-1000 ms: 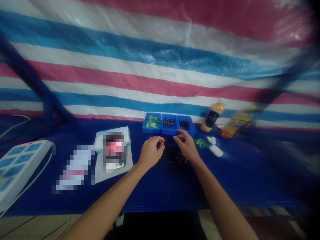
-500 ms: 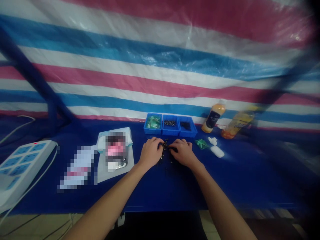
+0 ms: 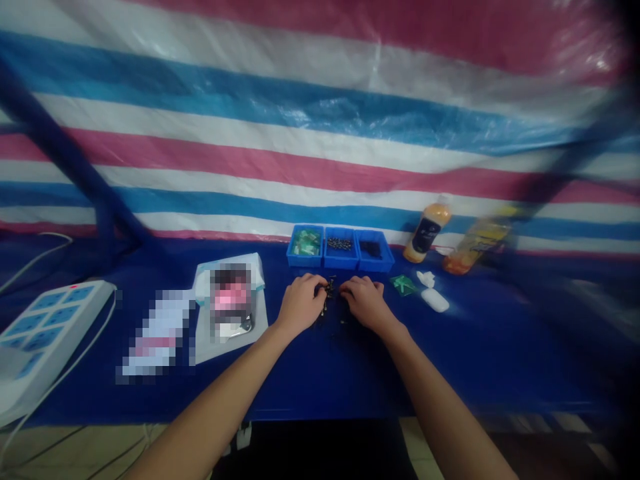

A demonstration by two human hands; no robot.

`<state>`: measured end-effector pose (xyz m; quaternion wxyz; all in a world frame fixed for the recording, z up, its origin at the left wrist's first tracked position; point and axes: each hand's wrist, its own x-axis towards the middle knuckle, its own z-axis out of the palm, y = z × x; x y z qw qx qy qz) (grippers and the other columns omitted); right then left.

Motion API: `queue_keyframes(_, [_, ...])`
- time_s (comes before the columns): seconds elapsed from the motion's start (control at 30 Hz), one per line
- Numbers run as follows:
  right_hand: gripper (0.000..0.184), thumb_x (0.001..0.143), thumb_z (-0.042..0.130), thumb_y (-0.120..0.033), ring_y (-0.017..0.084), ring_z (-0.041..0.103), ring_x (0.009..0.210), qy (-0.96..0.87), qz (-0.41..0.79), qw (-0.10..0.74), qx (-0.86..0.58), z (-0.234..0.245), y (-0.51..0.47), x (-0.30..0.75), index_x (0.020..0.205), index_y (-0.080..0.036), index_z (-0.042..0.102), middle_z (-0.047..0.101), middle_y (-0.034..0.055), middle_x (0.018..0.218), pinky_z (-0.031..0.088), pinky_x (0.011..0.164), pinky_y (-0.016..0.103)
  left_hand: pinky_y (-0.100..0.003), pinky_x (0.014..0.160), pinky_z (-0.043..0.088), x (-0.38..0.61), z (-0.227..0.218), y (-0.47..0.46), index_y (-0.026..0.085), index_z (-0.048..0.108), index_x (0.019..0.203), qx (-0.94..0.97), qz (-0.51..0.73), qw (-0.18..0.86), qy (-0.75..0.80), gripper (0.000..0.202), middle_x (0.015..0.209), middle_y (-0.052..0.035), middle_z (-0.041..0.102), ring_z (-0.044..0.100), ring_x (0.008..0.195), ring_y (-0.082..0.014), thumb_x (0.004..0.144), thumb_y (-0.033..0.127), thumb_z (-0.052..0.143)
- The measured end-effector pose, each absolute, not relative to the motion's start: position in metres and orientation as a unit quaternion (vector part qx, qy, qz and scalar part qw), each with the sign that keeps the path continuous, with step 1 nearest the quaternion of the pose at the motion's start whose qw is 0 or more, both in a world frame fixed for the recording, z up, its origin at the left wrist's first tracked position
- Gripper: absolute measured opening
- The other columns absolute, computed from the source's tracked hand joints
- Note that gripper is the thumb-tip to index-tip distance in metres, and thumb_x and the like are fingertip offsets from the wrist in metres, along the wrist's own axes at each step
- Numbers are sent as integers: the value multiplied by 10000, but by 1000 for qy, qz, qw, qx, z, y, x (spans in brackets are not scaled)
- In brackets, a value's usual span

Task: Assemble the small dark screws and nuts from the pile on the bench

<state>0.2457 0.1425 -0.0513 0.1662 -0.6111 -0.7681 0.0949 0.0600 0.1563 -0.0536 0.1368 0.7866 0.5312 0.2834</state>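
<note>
My left hand [image 3: 301, 306] and my right hand [image 3: 367, 304] rest close together on the blue tabletop [image 3: 465, 347]. Small black parts [image 3: 331, 320] lie scattered just below and between them. The left fingertips seem to pinch a small black part [image 3: 329, 289], though the fingers partly hide it. My right fingertips sit beside that part, and I cannot see whether they hold anything. Just beyond the hands stand several joined blue bins [image 3: 340, 257], holding green pieces, dark round beads and black bits.
A green packet [image 3: 403, 285] and white objects [image 3: 433, 301] lie right of the bins, with a blurred yellow bottle [image 3: 477, 243] and an orange-filled bottle [image 3: 427, 233] behind. To the left are pixelated items [image 3: 231, 300] and a white power strip [image 3: 50, 333]. A striped tarp [image 3: 320, 167] hangs behind.
My right hand has moved down from the bins towards my left hand, and the hands have closed in around the small black parts. The view has shifted slightly.
</note>
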Motion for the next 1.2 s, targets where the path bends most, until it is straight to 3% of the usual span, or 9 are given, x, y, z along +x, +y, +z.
queue_keyframes(0.4, [195,967,430,-217,217,509,992,-759,63,186,-621,-58,145,244,989,-230,623,637,59,1044,246,930,452,-372,907,447,60,-50,155,237,669,1002,788,283,125,533,198,1049,-32,664,590,995,-238,879,202,518])
queue_keyframes(0.6, [303,979,357,-191,209,530,1052,-735,117,277,-608,-47,145,245,1124,-261,614,624,58,1116,282,941,415,-388,906,452,59,-50,155,238,664,997,795,302,129,510,189,1043,-35,663,590,996,-242,885,196,516])
queue_keyframes(0.77, [381,967,327,-159,205,548,1060,-732,132,300,-597,-42,141,249,1177,-263,628,590,77,1101,325,940,394,-388,879,452,61,-47,153,231,665,992,799,306,117,503,177,1033,-43,664,589,983,-237,893,195,522])
queue_keyframes(1.0, [327,982,330,-239,169,577,998,-737,204,452,-459,-37,138,241,1094,-215,636,596,75,1062,430,906,306,-371,840,410,66,-33,140,218,652,1016,853,314,67,412,170,1011,-42,673,572,946,-212,946,276,509])
queue_keyframes(1.2, [201,942,422,-314,170,614,913,-672,302,497,-459,-42,140,236,1015,-197,569,647,56,975,471,847,300,-367,830,419,67,-36,140,216,646,1027,859,336,70,380,155,1017,-37,674,572,938,-204,937,272,532])
